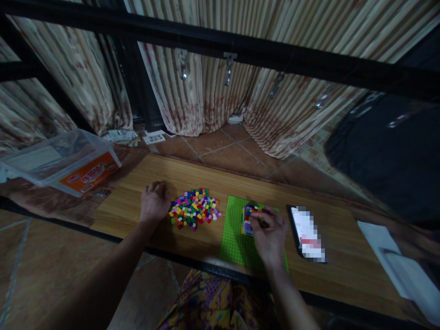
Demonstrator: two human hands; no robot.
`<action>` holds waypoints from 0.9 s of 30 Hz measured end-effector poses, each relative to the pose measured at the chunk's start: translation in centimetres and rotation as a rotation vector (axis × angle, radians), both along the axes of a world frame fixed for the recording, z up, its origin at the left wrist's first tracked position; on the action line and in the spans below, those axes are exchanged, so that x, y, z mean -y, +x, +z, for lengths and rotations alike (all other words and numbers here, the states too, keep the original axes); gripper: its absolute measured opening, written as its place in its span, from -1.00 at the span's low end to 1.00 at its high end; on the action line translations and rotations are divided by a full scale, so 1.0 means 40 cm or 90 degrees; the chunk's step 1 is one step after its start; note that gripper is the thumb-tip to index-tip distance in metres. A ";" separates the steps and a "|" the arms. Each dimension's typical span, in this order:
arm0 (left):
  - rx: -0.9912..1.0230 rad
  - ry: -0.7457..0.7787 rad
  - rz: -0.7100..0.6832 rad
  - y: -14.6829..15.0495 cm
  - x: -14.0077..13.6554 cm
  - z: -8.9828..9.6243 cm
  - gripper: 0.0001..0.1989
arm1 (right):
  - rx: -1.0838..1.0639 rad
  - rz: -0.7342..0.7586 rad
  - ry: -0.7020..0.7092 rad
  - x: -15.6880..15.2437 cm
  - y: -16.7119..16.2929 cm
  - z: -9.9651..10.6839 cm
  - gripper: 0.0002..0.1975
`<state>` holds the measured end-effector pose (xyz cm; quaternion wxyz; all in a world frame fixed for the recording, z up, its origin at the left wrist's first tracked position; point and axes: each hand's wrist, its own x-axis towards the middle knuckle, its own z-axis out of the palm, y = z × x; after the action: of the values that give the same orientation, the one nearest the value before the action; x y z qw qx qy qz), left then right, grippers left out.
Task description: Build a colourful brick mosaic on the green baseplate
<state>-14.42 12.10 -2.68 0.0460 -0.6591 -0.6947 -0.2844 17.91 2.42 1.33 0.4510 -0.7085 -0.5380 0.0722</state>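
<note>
Small bricks of many colours form a loose pile (194, 208) on the wooden table. My left hand (155, 201) rests at the pile's left edge, fingers curled in; whatever lies under them is hidden. A bright green studded baseplate (237, 243) lies to the right of the pile. On its upper part stands a small block build (246, 224) of red, blue, yellow and purple bricks, partly covered by my right hand (270, 229). That hand is closed in a pinch at the top of the build, on what looks like a small toy brick, mostly hidden by the fingers.
A phone (307, 233) with a blurred lit screen lies right of the baseplate. White papers (381, 247) are at the table's right end. A clear plastic bin (65, 160) with an orange label stands at left. A dark bar (206, 39) with clips crosses before striped curtains (220, 91).
</note>
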 end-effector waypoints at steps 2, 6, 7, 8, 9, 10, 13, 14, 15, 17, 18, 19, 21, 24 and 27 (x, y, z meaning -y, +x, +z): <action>0.000 0.000 0.000 0.000 0.001 0.000 -0.63 | 0.004 0.003 0.013 0.000 -0.001 -0.002 -0.86; -0.001 0.001 -0.004 0.001 0.002 0.002 -0.63 | 0.013 0.011 0.034 0.001 -0.005 -0.002 -0.86; -0.002 0.000 -0.004 0.001 0.002 0.003 -0.63 | 0.017 0.008 0.034 0.001 -0.006 -0.002 -0.86; -0.003 0.000 -0.004 0.002 0.002 0.003 -0.63 | 0.020 0.005 0.032 0.000 -0.007 -0.001 -0.86; -0.004 0.000 -0.003 0.002 0.002 0.004 -0.63 | 0.023 0.003 0.031 -0.001 -0.008 -0.001 -0.86; -0.007 -0.001 -0.002 0.002 0.001 0.004 -0.63 | 0.025 0.003 0.031 -0.001 -0.009 -0.001 -0.86; -0.011 0.000 -0.002 0.003 0.000 0.004 -0.63 | 0.020 0.007 0.032 -0.002 -0.005 -0.003 -0.84; -0.010 0.003 -0.001 0.003 0.000 0.003 -0.63 | 0.017 0.011 0.029 -0.001 -0.003 -0.004 -0.84; -0.009 0.006 -0.001 0.003 0.000 0.003 -0.63 | 0.014 0.016 0.026 0.001 0.000 -0.004 -0.83; -0.006 0.009 0.001 0.003 0.000 0.002 -0.64 | 0.004 0.023 0.026 0.010 0.005 -0.001 -0.81; -0.006 0.008 0.002 0.003 0.000 0.002 -0.65 | 0.001 0.024 0.030 0.016 0.006 0.002 -0.80; -0.006 0.007 0.003 0.003 0.000 0.001 -0.65 | 0.001 0.022 0.038 0.023 0.006 0.006 -0.79; -0.005 0.003 0.003 0.003 0.000 0.000 -0.66 | 0.007 0.010 0.063 0.037 0.001 0.019 -0.78; 0.003 0.005 0.002 0.004 0.000 -0.002 -0.66 | 0.025 0.021 0.101 0.059 -0.022 0.037 -0.79; 0.012 0.008 0.005 0.005 0.000 -0.005 -0.67 | 0.041 0.086 0.111 0.082 -0.067 0.042 -0.84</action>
<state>-14.21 12.10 -2.87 0.0448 -0.6535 -0.6957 -0.2948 15.22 -0.85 3.00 0.4878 -0.6304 -0.6030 0.0327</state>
